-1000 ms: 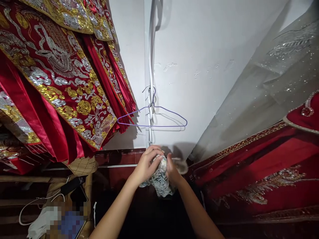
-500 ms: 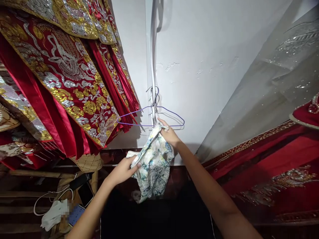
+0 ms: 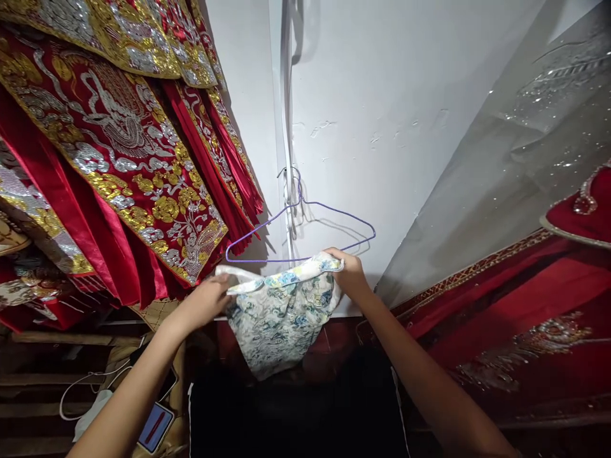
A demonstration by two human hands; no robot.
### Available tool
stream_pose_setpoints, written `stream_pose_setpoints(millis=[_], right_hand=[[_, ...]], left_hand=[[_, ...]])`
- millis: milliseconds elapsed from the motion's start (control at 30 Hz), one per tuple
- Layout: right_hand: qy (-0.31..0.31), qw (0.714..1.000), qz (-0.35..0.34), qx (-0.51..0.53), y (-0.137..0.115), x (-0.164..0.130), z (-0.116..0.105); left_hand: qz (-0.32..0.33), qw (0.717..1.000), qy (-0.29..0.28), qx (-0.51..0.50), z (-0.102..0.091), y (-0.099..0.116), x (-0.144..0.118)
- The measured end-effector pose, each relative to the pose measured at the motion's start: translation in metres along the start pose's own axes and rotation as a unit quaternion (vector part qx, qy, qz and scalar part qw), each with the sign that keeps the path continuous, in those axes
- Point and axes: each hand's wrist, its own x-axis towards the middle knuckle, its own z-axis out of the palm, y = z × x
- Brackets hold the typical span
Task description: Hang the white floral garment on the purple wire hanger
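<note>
Left hand pinched one top corner of blue-floral white cloth garment; right hand gripped other, stretching edge taut. Garment hung at 6 o'clock below purple wire hanger on white wall.

You face a white plaster wall, scuffed and pitted in places, with a white conduit strip running down its corner. To your left hang red robes thick with gold and silver embroidery. To your right, a clear plastic cover slopes over more red embroidered cloth. Below the wall runs a dark red tiled band. Low on your left a white cable and a phone lie on wooden furniture. Light falls brightly on the wall; the lower area is dim.
</note>
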Motion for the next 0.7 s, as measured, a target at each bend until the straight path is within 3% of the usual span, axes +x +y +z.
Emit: stream_pose_setpoints(millis=[167,267,367,467,600,700], right_hand=[[-0.003,0.999,0.031,0.016,-0.012,0.006,-0.016],[-0.006,0.999,0.031,0.007,-0.013,0.004,-0.010],[0.008,0.999,0.030,-0.017,-0.011,0.003,-0.004],[0.043,0.998,0.028,-0.031,-0.005,0.006,-0.007],[0.034,0.998,0.037,-0.041,0.003,0.015,-0.011],[0.012,0.998,0.041,-0.043,0.003,0.018,-0.005]], left_hand=[[0.049,0.984,0.163,0.052,-0.034,0.026,0.030],[0.096,0.976,0.195,0.005,-0.051,0.043,0.047],[0.103,0.977,0.187,-0.009,-0.057,0.048,0.059],[0.084,0.987,0.133,0.033,-0.050,0.038,0.054],[0.062,0.993,0.056,0.082,-0.032,0.017,0.019],[0.037,0.990,0.080,0.108,-0.033,0.014,-0.006]])
